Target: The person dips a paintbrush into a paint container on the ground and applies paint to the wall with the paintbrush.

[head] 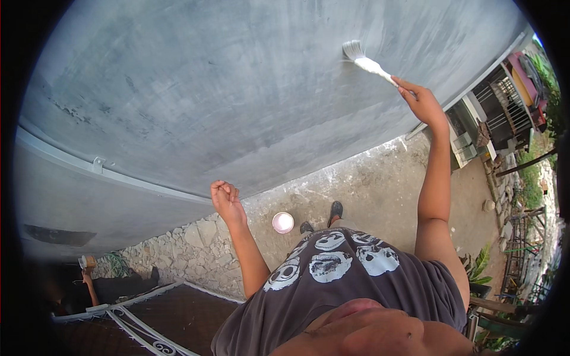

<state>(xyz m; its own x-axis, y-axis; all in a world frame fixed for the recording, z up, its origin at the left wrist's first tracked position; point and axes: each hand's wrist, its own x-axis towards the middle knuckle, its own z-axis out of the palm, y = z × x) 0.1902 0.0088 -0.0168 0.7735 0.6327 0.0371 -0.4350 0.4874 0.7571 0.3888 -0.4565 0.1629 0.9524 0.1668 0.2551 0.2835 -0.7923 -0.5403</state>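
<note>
High on the right side, my right hand [422,103] grips the end of a white-coated handle. It belongs to a wide paintbrush [369,66] whose pale bristles press and bend against a streaky grey wall [213,89]. Patches on that wall are lighter and darker, with wet-looking strokes around the bristles. My left hand [228,202] hangs in front of the wall's lower edge, fingers curled in, and nothing shows in it. An open bucket of white paint [283,222] stands on the concrete floor [383,178] beside my feet, between my two arms.
A pale rail [147,183] with a small bracket runs along the wall at left. Loose rubble [196,249] covers ground beyond my left arm. A scrolled metal gate [147,331] is lower left, near another person's arm [92,289] and a container [87,261]. Barred cages [498,104] stand at right.
</note>
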